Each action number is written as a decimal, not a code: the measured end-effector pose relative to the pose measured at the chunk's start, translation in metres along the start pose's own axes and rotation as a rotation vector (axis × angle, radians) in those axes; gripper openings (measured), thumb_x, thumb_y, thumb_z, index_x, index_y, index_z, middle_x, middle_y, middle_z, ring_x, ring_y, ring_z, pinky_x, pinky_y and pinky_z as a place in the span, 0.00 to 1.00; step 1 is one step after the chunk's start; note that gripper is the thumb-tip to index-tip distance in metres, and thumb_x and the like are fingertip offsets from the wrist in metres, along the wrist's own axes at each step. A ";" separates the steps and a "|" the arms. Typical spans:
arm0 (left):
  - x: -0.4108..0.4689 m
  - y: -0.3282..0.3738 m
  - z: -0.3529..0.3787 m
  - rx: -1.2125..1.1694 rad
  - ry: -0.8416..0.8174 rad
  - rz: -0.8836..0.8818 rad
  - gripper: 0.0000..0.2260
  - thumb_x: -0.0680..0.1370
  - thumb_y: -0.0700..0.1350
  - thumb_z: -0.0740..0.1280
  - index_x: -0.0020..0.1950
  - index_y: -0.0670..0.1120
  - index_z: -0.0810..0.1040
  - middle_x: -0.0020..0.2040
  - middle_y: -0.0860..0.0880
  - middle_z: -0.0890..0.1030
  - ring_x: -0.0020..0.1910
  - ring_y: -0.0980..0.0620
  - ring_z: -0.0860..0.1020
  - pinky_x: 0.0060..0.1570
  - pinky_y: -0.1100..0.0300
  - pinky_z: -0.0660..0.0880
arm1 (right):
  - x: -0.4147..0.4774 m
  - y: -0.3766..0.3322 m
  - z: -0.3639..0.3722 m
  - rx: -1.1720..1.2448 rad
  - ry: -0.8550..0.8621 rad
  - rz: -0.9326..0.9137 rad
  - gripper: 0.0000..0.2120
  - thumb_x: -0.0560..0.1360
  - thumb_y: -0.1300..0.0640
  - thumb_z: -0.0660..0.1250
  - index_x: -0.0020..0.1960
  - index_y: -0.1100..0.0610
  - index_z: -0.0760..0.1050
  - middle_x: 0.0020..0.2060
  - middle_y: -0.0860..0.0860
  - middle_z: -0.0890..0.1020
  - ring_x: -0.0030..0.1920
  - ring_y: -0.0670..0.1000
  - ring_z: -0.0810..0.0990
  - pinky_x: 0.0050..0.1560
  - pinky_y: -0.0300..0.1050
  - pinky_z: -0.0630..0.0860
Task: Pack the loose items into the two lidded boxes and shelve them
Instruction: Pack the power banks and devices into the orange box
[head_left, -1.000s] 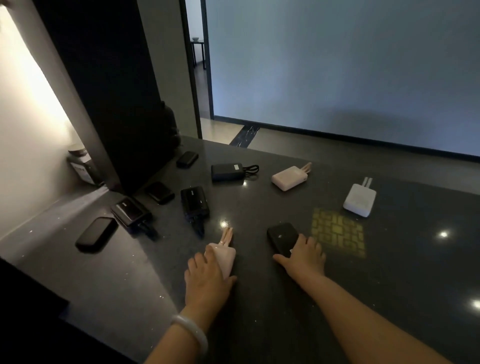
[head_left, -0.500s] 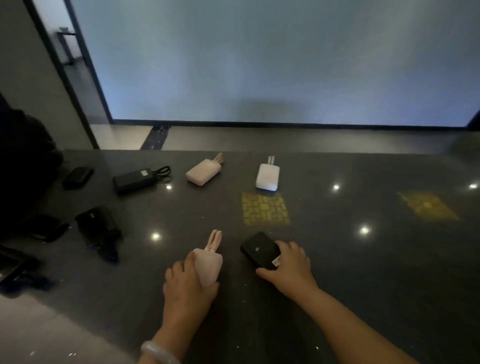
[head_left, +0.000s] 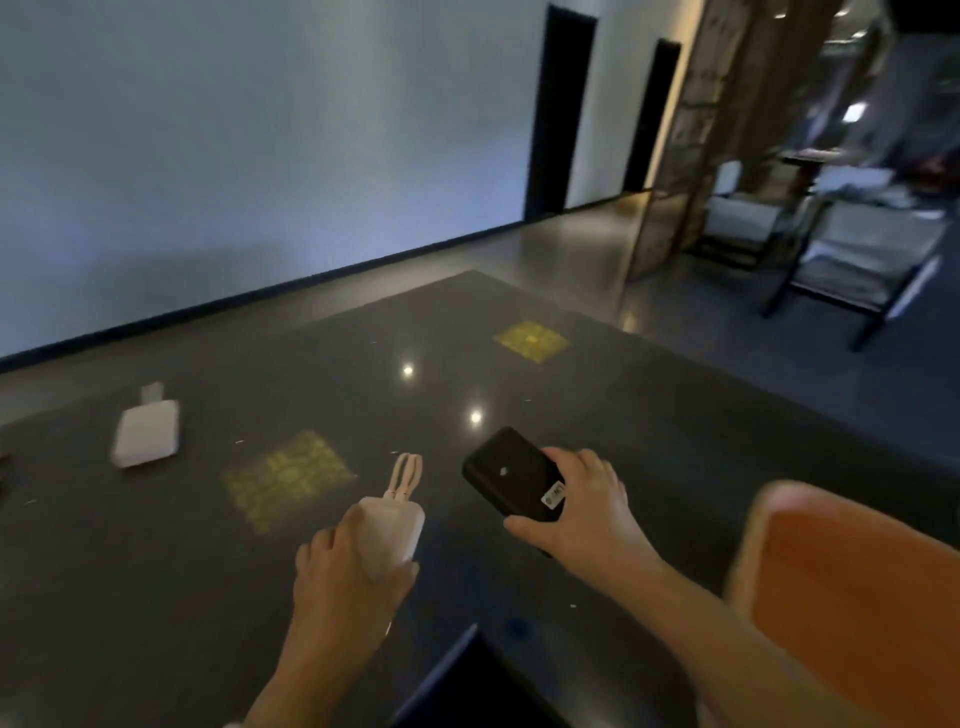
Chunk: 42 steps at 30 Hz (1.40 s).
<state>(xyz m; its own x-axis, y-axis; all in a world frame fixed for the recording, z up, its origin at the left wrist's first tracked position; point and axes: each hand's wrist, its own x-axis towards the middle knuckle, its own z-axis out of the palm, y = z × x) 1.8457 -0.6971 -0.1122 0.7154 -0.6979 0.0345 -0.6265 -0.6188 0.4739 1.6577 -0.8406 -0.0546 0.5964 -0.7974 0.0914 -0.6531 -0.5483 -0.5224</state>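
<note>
Over the dark polished counter (head_left: 675, 467), open surface runs to the far edge and the right corner; an orange, pale-rimmed object (head_left: 857, 597) crowds the near right. Right hand (head_left: 587, 509) grips the black power bank (head_left: 506, 467), fingers wrapped round its near end, small label showing; left hand (head_left: 348, 577) clasps the pink power bank (head_left: 392, 530), cord loop pointing away. White power bank (head_left: 148, 434) lies well apart at the left, blurred.
</note>
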 end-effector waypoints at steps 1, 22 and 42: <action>0.000 0.022 0.006 -0.004 -0.009 0.055 0.20 0.71 0.58 0.69 0.59 0.54 0.68 0.45 0.57 0.74 0.46 0.55 0.73 0.51 0.57 0.69 | -0.007 0.016 -0.016 -0.006 0.026 0.020 0.40 0.67 0.37 0.72 0.73 0.46 0.60 0.57 0.43 0.66 0.61 0.45 0.64 0.68 0.46 0.62; -0.086 0.266 0.094 -0.173 -0.227 0.533 0.38 0.70 0.62 0.72 0.75 0.55 0.60 0.63 0.54 0.70 0.62 0.55 0.66 0.58 0.57 0.72 | -0.127 0.246 -0.117 0.028 0.115 0.407 0.37 0.67 0.40 0.74 0.71 0.45 0.64 0.64 0.45 0.69 0.67 0.49 0.66 0.70 0.52 0.64; -0.080 0.262 0.110 -0.092 -0.219 0.659 0.41 0.72 0.66 0.67 0.78 0.54 0.52 0.66 0.54 0.66 0.63 0.57 0.63 0.60 0.62 0.68 | -0.104 0.275 -0.090 -0.020 -0.414 0.360 0.35 0.63 0.47 0.78 0.65 0.43 0.65 0.59 0.42 0.71 0.59 0.47 0.71 0.62 0.48 0.73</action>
<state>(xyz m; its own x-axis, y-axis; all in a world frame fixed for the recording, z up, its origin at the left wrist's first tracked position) 1.5909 -0.8431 -0.0872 0.1108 -0.9797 0.1669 -0.8728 -0.0156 0.4878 1.3741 -0.9309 -0.1317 0.4649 -0.7721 -0.4334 -0.8561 -0.2671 -0.4425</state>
